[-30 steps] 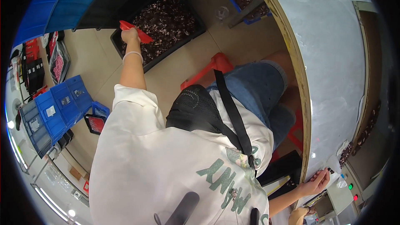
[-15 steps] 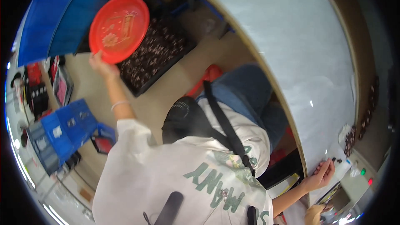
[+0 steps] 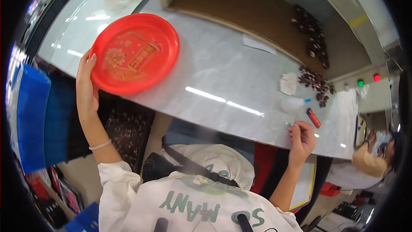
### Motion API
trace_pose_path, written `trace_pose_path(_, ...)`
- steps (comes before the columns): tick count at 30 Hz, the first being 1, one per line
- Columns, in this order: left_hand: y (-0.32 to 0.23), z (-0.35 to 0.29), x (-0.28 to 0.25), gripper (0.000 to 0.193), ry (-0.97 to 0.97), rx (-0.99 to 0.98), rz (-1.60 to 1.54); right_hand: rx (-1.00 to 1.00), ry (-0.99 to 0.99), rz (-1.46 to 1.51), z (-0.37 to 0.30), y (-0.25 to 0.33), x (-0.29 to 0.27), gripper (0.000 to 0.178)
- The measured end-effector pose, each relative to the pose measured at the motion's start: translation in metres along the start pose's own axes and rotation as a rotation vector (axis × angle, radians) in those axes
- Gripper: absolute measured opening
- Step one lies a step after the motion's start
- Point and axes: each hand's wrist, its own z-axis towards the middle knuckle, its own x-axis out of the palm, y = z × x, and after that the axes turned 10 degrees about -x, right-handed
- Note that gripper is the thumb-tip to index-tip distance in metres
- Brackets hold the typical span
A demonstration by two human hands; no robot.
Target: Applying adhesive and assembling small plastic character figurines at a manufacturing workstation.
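Observation:
A round red plastic tray [image 3: 150, 30] with a gold printed design is gripped at its left rim by my left hand [image 3: 88, 86], tilted over the left part of the grey tabletop. No loose items show on it. By the table's front edge at the right, my right hand [image 3: 303, 139] has its thumb and fingers pinched together. A tiny shiny piece shows at the fingertips, too small to name. Just beyond that hand lie a red lighter-like object [image 3: 313, 118] and a whitish squeeze bottle [image 3: 292, 104] with a blue tip.
Small dark-brown pieces [image 3: 315, 81] lie heaped beside a white crumpled wad [image 3: 288, 84]. More sit inside the open-fronted box shelf [image 3: 240, 8] at the back. A black bin of dark pieces [image 3: 128, 129] stands below the table, left. A co-worker [image 3: 373, 159] sits at the right.
My view has turned from the floor bin toward the table. The red tray has moved from above the bin to over the tabletop, still in my left hand. My right hand stays by the table edge.

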Motion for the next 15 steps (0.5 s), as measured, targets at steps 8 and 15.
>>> trace_pose_path(8,-0.019,-0.005,0.038,0.043,-0.291,0.338,1.01,-0.052,0.059,0.001,0.003,0.009,-0.005,0.006)
trace_pose_path(15,-0.084,0.003,0.264,0.026,0.976,0.464,0.743,-0.11,0.094,-0.029,0.016,0.01,-0.016,0.006)
